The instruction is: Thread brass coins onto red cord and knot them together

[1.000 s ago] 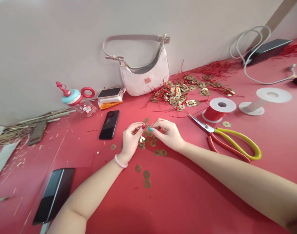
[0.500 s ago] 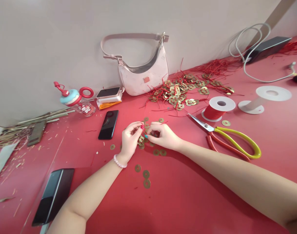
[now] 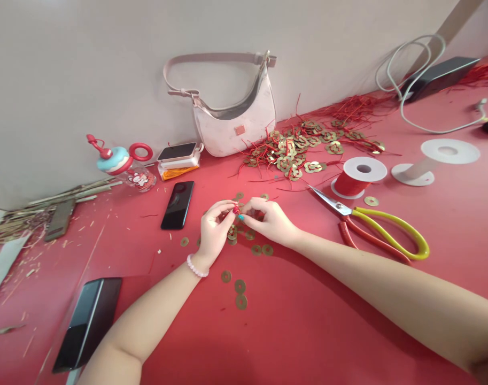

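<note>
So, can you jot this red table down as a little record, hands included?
surface: red table
hands: left hand and right hand pinched fingertip to fingertip; item between too small to tell
under hands: loose coins
right side: scissors, red cord spool
back: coin pile, handbag against wall
left side: black phone

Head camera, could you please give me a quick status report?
Left hand, right hand pinch thin red cord; round brass coins scattered below. Red-and-yellow scissors lie apart.
</note>
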`<move>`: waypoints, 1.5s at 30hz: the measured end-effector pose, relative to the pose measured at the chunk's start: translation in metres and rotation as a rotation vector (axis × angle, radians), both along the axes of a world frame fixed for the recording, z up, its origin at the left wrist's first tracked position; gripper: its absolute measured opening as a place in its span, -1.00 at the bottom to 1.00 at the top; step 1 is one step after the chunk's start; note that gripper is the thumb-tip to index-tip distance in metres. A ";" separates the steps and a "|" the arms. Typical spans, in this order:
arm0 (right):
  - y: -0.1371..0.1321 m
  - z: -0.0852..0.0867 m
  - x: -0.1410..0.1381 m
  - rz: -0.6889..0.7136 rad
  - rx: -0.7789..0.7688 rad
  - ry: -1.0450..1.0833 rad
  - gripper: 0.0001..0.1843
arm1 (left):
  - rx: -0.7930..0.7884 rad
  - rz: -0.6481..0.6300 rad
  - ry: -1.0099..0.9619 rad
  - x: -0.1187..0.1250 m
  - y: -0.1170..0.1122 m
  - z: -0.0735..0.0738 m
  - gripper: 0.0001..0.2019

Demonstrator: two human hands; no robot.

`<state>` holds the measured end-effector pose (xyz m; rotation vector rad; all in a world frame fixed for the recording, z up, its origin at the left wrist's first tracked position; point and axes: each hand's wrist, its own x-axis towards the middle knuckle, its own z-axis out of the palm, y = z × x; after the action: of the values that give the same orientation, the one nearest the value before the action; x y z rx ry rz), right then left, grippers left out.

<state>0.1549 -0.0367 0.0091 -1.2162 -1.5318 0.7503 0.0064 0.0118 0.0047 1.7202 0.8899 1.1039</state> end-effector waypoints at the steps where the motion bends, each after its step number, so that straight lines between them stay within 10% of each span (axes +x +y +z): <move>1: 0.000 0.000 0.000 -0.012 -0.011 0.027 -0.94 | 0.008 -0.006 0.008 0.000 0.000 0.000 -0.90; 16: 0.000 -0.003 -0.001 0.000 0.011 0.127 -0.89 | 0.012 -0.031 0.085 0.000 0.000 -0.002 -0.88; 29: 0.008 -0.003 0.007 -0.373 0.089 0.160 -0.82 | 0.074 -0.194 0.298 0.003 -0.004 0.002 -0.90; 45: 0.007 -0.004 0.004 -0.202 -0.088 0.208 -0.80 | 0.192 -0.323 0.178 -0.001 -0.009 0.008 -0.92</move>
<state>0.1587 -0.0299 0.0046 -1.2928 -1.1981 0.7898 0.0051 0.0025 0.0128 2.0610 0.5965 0.8519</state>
